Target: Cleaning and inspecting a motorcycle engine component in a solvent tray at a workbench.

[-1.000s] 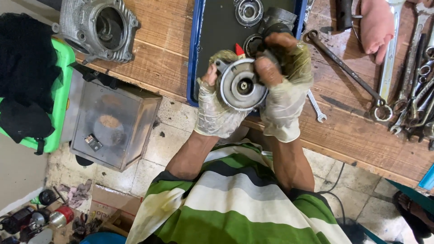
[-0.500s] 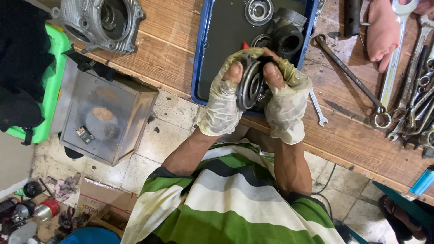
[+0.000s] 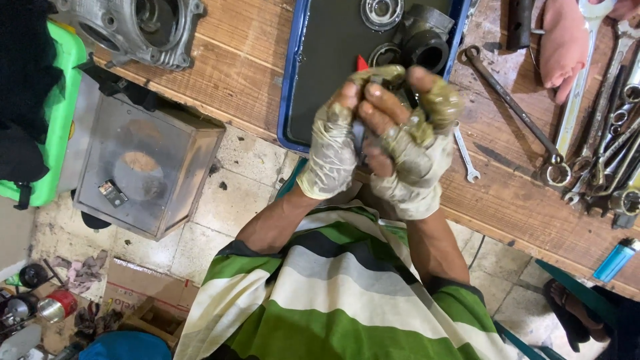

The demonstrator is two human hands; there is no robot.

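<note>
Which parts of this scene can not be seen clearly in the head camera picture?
- Round metal part: almost wholly covered by the left hand and right hand in torn, dirty gloves.
- Grey cast-metal engine housing: cut off by the top edge.
- Blue-rimmed dark tray: its far end is beyond the top edge.
- Pile of steel spanners: cut by the right edge, overlapping, uncountable.

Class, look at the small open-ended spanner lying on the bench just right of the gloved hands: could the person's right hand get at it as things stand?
Probably not straight away. The small spanner lies uncovered beside the right hand, but that hand and the left hand are clasped around a metal part.
</note>
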